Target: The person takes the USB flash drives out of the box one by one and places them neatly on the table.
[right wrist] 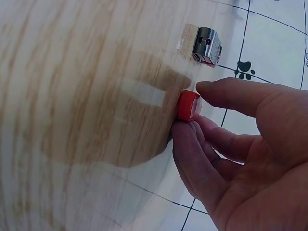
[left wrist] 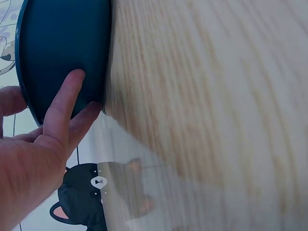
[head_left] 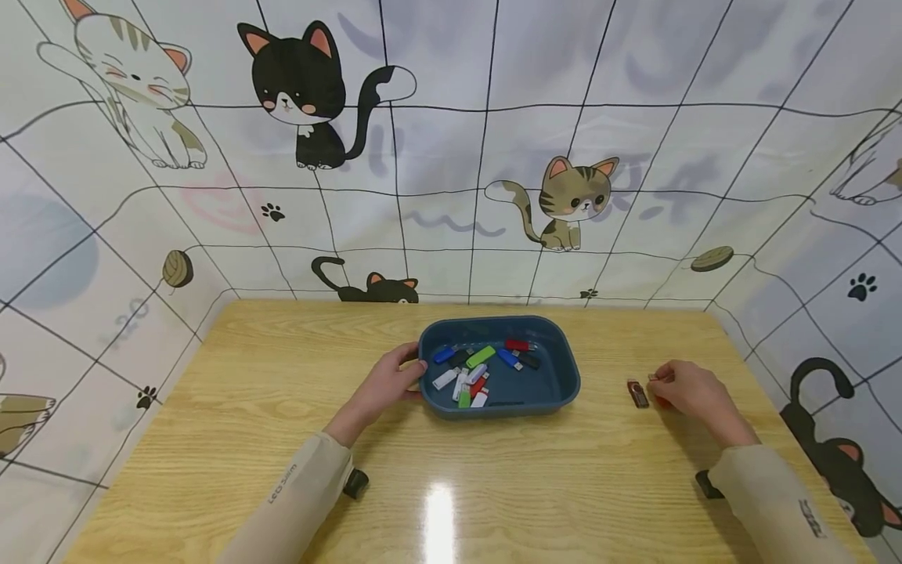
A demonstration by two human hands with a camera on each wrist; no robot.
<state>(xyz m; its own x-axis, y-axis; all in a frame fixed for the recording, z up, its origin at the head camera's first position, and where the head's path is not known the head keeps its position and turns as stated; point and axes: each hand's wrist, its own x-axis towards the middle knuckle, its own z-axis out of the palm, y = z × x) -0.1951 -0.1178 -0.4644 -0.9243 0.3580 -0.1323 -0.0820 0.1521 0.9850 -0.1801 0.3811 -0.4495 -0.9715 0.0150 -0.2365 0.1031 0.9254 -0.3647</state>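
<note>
My left hand [head_left: 391, 377] grips the left end of a dark blue plastic tray [head_left: 567, 368], thumb over the rim. In the left wrist view the fingers [left wrist: 62, 103] lie along the outer wall of the tray [left wrist: 67, 53]. At the right of the table, my right hand [head_left: 694, 392] pinches a red USB flash drive [right wrist: 189, 106] between thumb and fingertips, low at the tabletop. Just left of it lies a dark red and black flash drive [head_left: 637, 394], whose metal swivel cover [right wrist: 206, 45] shows in the right wrist view.
Inside the tray lie several flash drives: a green one [head_left: 481, 357], blue ones such as this blue drive [head_left: 509, 359], a red drive [head_left: 517, 345], black and white ones. A cat-print curtain [head_left: 451, 219] stands behind the wooden table [head_left: 395, 470] and along both sides.
</note>
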